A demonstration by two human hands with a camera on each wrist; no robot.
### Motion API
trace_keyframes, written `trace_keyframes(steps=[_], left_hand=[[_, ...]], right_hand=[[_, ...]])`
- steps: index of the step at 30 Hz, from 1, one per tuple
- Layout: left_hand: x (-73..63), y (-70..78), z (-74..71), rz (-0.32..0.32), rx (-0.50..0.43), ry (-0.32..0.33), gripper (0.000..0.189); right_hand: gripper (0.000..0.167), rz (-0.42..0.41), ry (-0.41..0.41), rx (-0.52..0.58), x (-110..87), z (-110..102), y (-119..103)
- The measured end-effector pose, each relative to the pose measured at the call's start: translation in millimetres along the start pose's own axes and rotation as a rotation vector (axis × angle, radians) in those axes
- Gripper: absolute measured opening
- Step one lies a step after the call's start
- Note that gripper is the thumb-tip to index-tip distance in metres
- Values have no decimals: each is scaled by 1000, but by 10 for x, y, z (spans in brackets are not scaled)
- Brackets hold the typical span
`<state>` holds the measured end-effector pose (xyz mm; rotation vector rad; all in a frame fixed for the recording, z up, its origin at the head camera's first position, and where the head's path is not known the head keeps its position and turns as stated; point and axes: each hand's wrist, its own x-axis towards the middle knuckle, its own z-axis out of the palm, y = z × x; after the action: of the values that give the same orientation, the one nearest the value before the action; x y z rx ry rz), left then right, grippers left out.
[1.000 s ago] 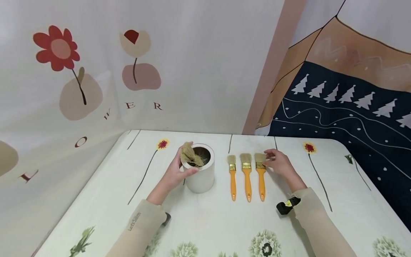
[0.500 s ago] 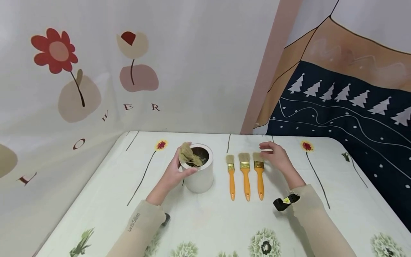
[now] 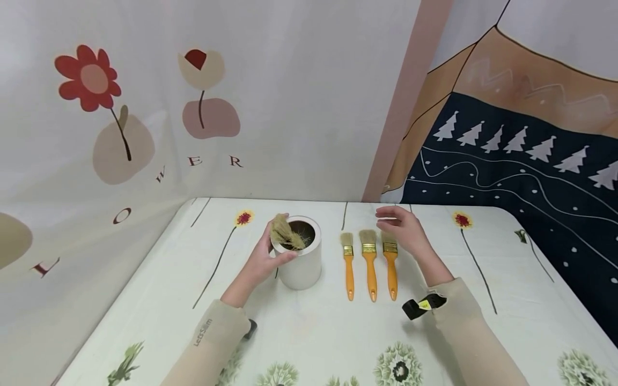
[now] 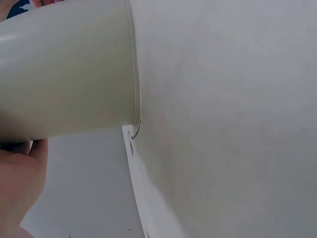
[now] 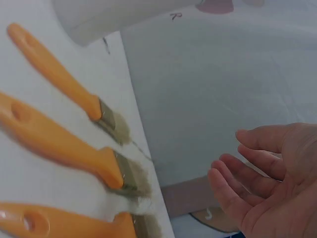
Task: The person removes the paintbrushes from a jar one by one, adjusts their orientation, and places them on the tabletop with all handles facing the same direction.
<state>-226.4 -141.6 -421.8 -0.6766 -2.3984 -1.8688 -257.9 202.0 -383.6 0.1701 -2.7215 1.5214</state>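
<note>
Three brushes (image 3: 370, 265), right hand (image 3: 404, 230) shifted left, left hand (image 3: 263, 261) gripping container (image 3: 301, 269)

Left hand (image 3: 263, 261) grips white pot (image 3: 301, 272); bristles (image 3: 284, 232) protrude at its rim. Right hand (image 3: 404, 234), fingers loosely extended, is over the rightmost of three parallel brushes (image 3: 370, 271) on the table (image 3: 309, 332).

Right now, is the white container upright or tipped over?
Upright: in the head view, the white container stands on the table with its dark opening facing up, the left hand gripping its side.
</note>
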Motion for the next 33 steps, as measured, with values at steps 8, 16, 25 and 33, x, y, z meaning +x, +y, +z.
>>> trace_keyframes(steps=[8,16,25,33], left_hand=[[0,10,6,1,-2,3,91],[-4,28,8,8,-8,-1,93],[54,22,10,19,-15,0,95],[8,-4,0,25,-10,-14,89]], right_hand=[[37,-57,-43,74,-78,112,-220],[35,-109,-81,122,-175,280,-426],[32,-274,-163,245,-290,471,-757],[38,-436,-294,103,-358,810,-958]])
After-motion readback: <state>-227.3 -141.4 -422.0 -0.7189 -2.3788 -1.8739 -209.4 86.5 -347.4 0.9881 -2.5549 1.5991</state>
